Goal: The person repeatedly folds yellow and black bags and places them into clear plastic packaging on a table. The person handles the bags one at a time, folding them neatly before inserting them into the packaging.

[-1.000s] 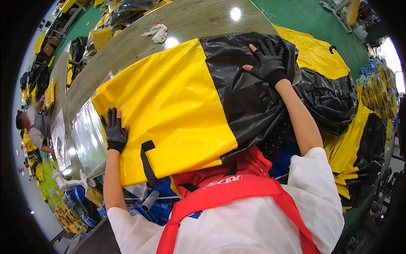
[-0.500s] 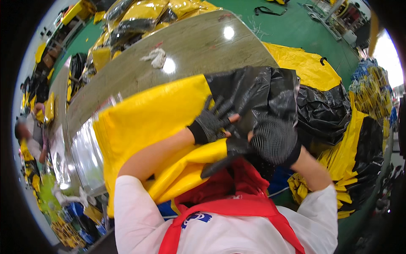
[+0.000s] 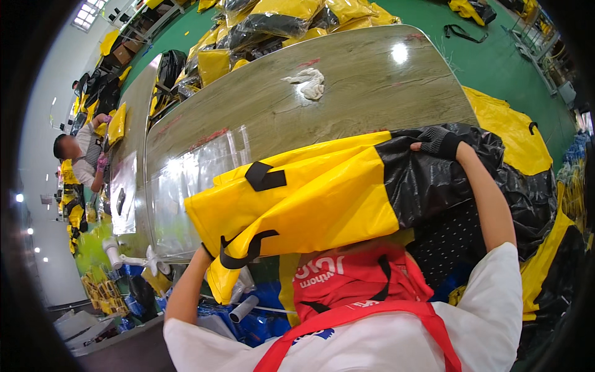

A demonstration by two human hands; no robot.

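Note:
A folded piece of yellow and black coated fabric [image 3: 322,198] lies across the near part of the table, its yellow end to the left and its shiny black end to the right. Black straps [image 3: 265,177] show on the yellow part. My right hand [image 3: 439,142], in a dark glove with a bare thumb tip, is closed on the far edge of the black part. Under the yellow near-left corner, my left hand [image 3: 207,250] is almost wholly hidden; just a bit of dark glove shows, and its fingers cannot be seen.
On the wood-grain table [image 3: 372,87] lie a crumpled white cloth [image 3: 308,83] and clear plastic bags [image 3: 186,186]. Packed yellow-black bundles [image 3: 279,22] are heaped beyond it. More such fabric [image 3: 508,133] hangs at the right. A co-worker [image 3: 83,152] is at the far left.
The yellow end has been turned over, and its straps now show. My left hand has gone left and under the fabric's corner. My right hand has moved outward to the far edge.

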